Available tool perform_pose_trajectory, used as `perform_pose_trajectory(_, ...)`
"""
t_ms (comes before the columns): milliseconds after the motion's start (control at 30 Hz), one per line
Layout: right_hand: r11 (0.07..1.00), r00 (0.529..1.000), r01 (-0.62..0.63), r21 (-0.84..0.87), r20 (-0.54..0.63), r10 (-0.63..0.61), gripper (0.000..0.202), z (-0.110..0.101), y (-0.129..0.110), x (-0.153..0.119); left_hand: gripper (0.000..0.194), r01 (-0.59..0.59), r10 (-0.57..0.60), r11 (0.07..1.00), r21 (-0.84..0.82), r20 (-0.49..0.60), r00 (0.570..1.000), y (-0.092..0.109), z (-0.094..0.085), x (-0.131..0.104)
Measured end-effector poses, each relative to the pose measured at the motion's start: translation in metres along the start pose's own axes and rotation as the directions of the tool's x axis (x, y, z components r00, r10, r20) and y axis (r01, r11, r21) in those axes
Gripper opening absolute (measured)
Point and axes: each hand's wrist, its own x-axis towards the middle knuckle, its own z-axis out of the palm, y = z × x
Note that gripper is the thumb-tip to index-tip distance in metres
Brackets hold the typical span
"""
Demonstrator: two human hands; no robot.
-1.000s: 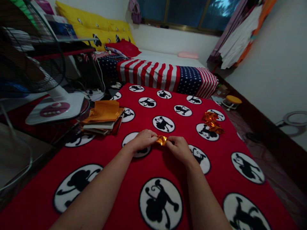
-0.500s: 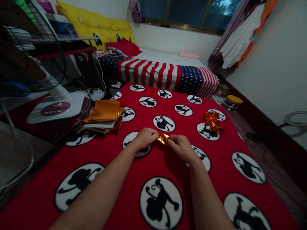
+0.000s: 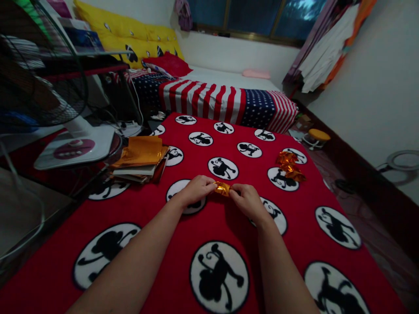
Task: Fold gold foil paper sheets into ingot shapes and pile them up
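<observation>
A small folded piece of shiny gold foil paper is stretched between my two hands, just above the red blanket with its black-and-white monkey circles. My left hand pinches the left end of the foil. On the other end, the fingertips of my right hand are closed. Off to the right lie several crumpled or folded gold foil pieces. A stack of gold and pale paper sheets rests at the left edge of the blanket.
At the left stands an electric fan with a white base, beside a shelf. Beyond the blanket is a bed draped with a striped and starred cover. A yellow stool and a ring-shaped object are at the right.
The foil between my hands looks slightly turned, its shine shifted. Both hands keep their grip and almost the same place. The view has moved very slightly.
</observation>
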Motion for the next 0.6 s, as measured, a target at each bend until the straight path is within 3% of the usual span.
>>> perform_pose_trajectory(67,1.0,0.999,0.02,0.018,0.027,-0.02,0.025,-0.0016,-0.0008,-0.0002,0.03,0.026,-0.025,1.0,0.013,-0.089,0.996,0.0004,0.0004,0.0003)
perform_pose_trajectory(100,0.999,1.0,0.021,0.024,0.019,-0.022,0.025,-0.0021,-0.001,-0.0002,0.03,0.028,-0.028,1.0,-0.003,-0.083,0.996,0.0003,0.0005,0.0004)
perform_pose_trajectory(233,1.0,0.999,-0.011,0.016,-0.043,0.012,0.025,-0.0018,-0.0006,0.0,0.029,0.012,0.004,0.989,-0.149,0.106,0.994,-0.0007,0.0008,0.0003)
perform_pose_trajectory(367,0.999,0.999,0.023,0.039,0.024,-0.024,0.025,-0.0025,-0.0003,-0.0001,0.03,0.047,-0.051,0.99,-0.131,-0.027,0.998,-0.0007,0.0008,-0.0001)
perform_pose_trajectory(533,0.999,0.999,-0.02,0.038,-0.028,0.021,0.025,-0.0027,0.0006,0.0001,0.028,0.018,0.014,0.979,-0.205,0.153,0.988,0.0006,-0.0011,-0.0009)
perform_pose_trajectory(600,0.999,1.0,-0.005,0.045,0.001,0.005,0.025,-0.0026,0.0008,0.0001,0.028,0.025,-0.011,0.984,-0.178,0.08,0.997,0.001,-0.0011,-0.0005)
